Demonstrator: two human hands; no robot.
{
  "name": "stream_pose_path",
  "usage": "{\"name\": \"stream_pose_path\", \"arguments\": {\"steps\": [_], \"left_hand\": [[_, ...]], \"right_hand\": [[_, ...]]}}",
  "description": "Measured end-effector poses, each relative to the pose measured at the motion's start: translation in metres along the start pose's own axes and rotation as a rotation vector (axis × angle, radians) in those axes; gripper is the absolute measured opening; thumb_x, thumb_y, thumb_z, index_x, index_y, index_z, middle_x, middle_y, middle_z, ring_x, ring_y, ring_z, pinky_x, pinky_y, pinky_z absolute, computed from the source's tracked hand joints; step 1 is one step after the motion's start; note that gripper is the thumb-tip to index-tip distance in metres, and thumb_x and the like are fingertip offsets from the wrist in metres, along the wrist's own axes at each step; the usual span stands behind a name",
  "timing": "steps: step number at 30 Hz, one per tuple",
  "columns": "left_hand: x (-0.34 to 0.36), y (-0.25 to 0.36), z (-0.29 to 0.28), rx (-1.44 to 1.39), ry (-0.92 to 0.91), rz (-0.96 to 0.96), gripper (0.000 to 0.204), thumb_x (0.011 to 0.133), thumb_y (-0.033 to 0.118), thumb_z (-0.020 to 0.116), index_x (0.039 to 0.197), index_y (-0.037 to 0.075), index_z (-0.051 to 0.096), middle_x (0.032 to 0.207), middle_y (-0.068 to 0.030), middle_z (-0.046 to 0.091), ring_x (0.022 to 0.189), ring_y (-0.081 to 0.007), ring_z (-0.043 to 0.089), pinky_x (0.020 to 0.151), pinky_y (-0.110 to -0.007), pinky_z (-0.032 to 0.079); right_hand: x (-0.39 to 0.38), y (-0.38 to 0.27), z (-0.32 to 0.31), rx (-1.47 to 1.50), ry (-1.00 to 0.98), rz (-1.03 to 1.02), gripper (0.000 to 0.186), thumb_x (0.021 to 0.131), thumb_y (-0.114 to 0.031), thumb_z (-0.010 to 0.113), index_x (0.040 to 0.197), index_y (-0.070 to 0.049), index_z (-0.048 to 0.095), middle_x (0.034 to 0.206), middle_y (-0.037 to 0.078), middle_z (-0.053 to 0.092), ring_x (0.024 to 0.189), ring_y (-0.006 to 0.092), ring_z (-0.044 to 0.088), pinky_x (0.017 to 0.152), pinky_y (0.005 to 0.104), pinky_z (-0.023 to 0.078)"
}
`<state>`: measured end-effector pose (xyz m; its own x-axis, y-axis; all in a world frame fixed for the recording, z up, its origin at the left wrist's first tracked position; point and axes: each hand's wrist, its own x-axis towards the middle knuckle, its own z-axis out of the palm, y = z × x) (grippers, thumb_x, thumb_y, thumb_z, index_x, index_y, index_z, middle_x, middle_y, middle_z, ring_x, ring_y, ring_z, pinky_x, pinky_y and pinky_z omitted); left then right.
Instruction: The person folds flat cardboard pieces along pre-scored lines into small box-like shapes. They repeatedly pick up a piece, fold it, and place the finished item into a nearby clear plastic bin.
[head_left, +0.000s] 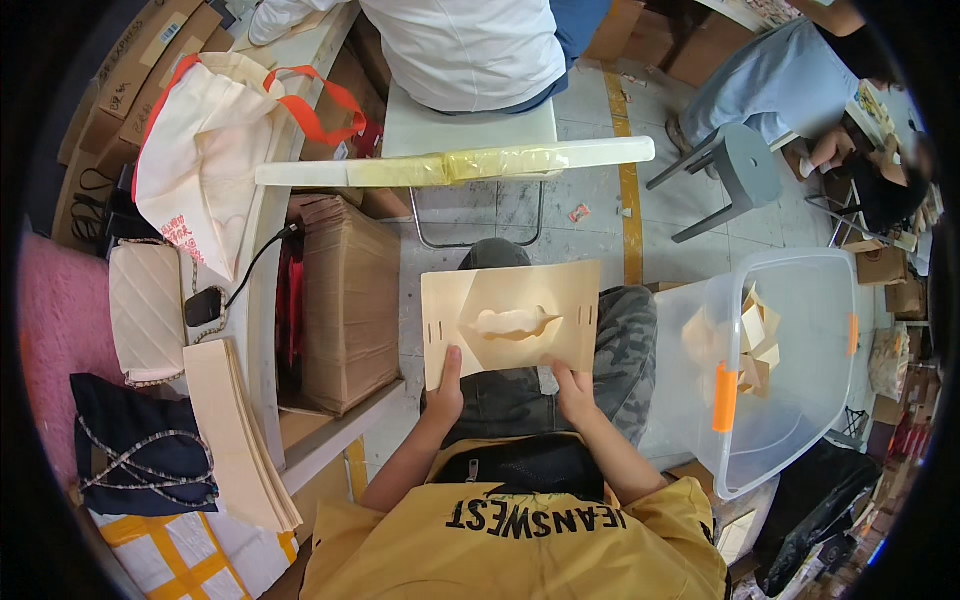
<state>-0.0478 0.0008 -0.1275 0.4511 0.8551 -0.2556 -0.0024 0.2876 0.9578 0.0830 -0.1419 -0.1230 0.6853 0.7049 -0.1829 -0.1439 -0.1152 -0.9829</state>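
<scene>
I hold a cream wooden-looking sheet (520, 292) level over my lap, with an animal-like shape (508, 322) in its middle and short slots near both sides. My left hand (443, 395) grips the lower left edge, thumb on top, and my right hand (572, 392) grips the lower right edge. Fingers under the sheet are hidden. A small pale item beside my right hand is too small to make out.
A clear bin (690, 440) with cream pieces stands right. Left are a table (270, 400) with flat sheets (230, 435), bags (145, 310) and a carton (345, 310). Ahead are a long pale bar (590, 152), a seated person (460, 45) and a grey stool (745, 170).
</scene>
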Motion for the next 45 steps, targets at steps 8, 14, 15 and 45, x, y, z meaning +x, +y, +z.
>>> {"name": "stream_pose_path", "arguments": {"steps": [8, 14, 15, 45], "left_hand": [[0.010, -0.007, -0.022, 0.272, -0.368, 0.089, 0.056, 0.082, 0.022, 0.060, 0.127, -0.003, 0.038, 0.119, -0.0139, 0.051, 0.108, -0.0209, 0.050, 0.091, -0.031, 0.039], [0.024, -0.008, -0.022, 0.278, -0.626, 0.206, 0.106, 0.065, 0.035, 0.077, 0.140, -0.002, 0.012, 0.142, -0.0193, 0.025, 0.131, -0.0276, 0.026, 0.105, -0.036, 0.023], [0.026, -0.006, -0.018, 0.275, -0.660, 0.215, 0.113, 0.061, 0.037, 0.079, 0.141, -0.002, 0.008, 0.145, -0.0200, 0.019, 0.134, -0.0286, 0.022, 0.107, -0.037, 0.020], [0.037, -0.021, -0.015, 0.222, -0.340, 0.487, 0.010, 0.083, 0.008, 0.056, 0.088, -0.001, 0.058, 0.090, -0.0117, 0.063, 0.088, -0.0223, 0.059, 0.079, -0.031, 0.044]], "right_hand": [[0.016, -0.012, 0.012, -0.063, -0.322, -0.119, 0.081, 0.079, -0.006, 0.051, 0.140, 0.004, -0.002, 0.147, 0.020, 0.007, 0.136, 0.0283, 0.008, 0.108, 0.0328, 0.009], [0.023, -0.021, 0.021, -0.211, -0.534, -0.213, 0.088, 0.080, -0.011, 0.052, 0.137, 0.006, -0.014, 0.146, 0.024, -0.015, 0.137, 0.0330, -0.009, 0.110, 0.0369, 0.002], [0.023, -0.018, 0.021, -0.262, -0.551, -0.237, 0.087, 0.082, -0.014, 0.051, 0.137, 0.006, -0.014, 0.145, 0.024, -0.015, 0.136, 0.0340, -0.009, 0.110, 0.0375, 0.002], [0.074, 0.010, 0.003, -0.235, -0.260, -0.359, 0.013, 0.079, -0.013, 0.065, 0.085, -0.002, 0.064, 0.088, 0.010, 0.066, 0.093, 0.0258, 0.062, 0.090, 0.0389, 0.041]]}}
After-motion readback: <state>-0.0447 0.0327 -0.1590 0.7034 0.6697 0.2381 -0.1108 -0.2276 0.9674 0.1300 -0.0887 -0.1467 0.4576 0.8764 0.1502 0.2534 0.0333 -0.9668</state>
